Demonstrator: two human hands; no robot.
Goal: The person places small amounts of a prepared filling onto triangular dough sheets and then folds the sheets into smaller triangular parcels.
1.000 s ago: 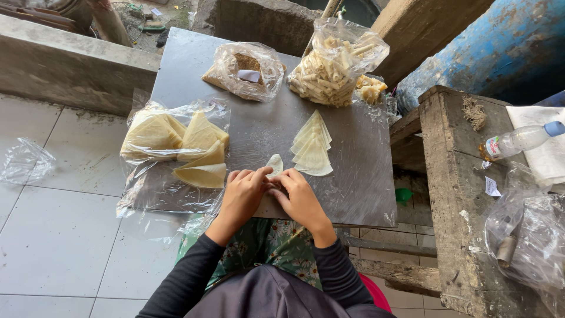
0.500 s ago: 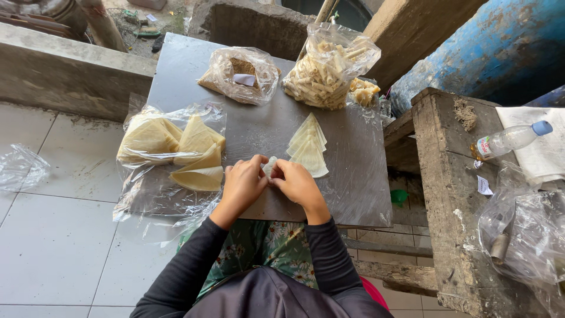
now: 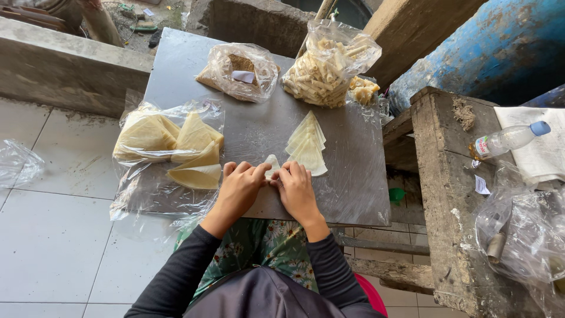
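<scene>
My left hand (image 3: 238, 187) and my right hand (image 3: 296, 189) rest side by side on a grey board (image 3: 188, 65), fingers pinched on a small pale pastry wrapper (image 3: 272, 164) between them. Just beyond my right hand lies a fan of triangular wrappers (image 3: 307, 146). To the left of my left hand, a heap of larger yellowish wrapper sheets (image 3: 170, 144) sits on clear plastic. At the far edge of the board stand a clear bag of brown filling (image 3: 238, 70) and a clear bag full of rolled pastry sticks (image 3: 326, 68).
A plastic water bottle (image 3: 509, 139) lies on a rough concrete ledge (image 3: 447, 171) at the right, beside crumpled clear plastic (image 3: 524, 235). A blue drum (image 3: 488, 47) stands behind. White tiled floor (image 3: 53, 247) spreads left, with a plastic bag (image 3: 17, 165) on it.
Both hands have drawn closer together over the small wrapper, folding it; the view has shifted slightly. The bags and wrapper piles stay where they were.
</scene>
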